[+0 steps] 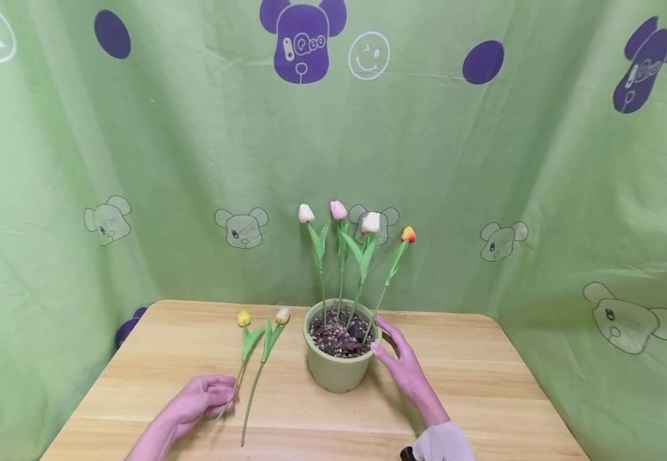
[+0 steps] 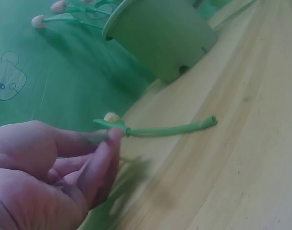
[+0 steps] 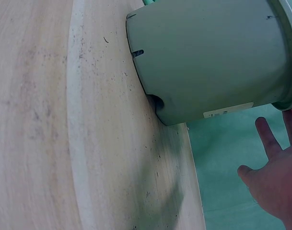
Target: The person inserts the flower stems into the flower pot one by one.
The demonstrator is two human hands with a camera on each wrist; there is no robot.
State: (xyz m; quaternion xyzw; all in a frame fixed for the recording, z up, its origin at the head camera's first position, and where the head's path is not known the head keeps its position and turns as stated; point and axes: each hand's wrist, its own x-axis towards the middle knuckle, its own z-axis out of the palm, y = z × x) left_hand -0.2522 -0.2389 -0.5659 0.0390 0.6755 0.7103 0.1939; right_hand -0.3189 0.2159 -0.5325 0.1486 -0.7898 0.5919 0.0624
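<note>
My left hand [image 1: 202, 398] pinches the stem of a yellow tulip [image 1: 243, 319] above the table's left side. In the left wrist view, the thumb and fingers [image 2: 114, 135] meet near a green stem [image 2: 172, 130]; the yellow bloom is not visible there. A second tulip with a cream bloom [image 1: 282, 315] lies just right of that hand. At centre stands a light green flowerpot [image 1: 337, 374] of dark, speckled soil holding white, pink and orange-red tulips [image 1: 407, 235]. Against the pot's right rim rest the spread fingertips of my right hand [image 1: 405, 368].
The light wooden table [image 1: 471, 390] has rounded back corners. Close behind and at both sides hangs a green patterned curtain [image 1: 425, 160]. Dark specks dot the tabletop [image 3: 117, 158] near the pot's base. The standing tulips rise high above the pot.
</note>
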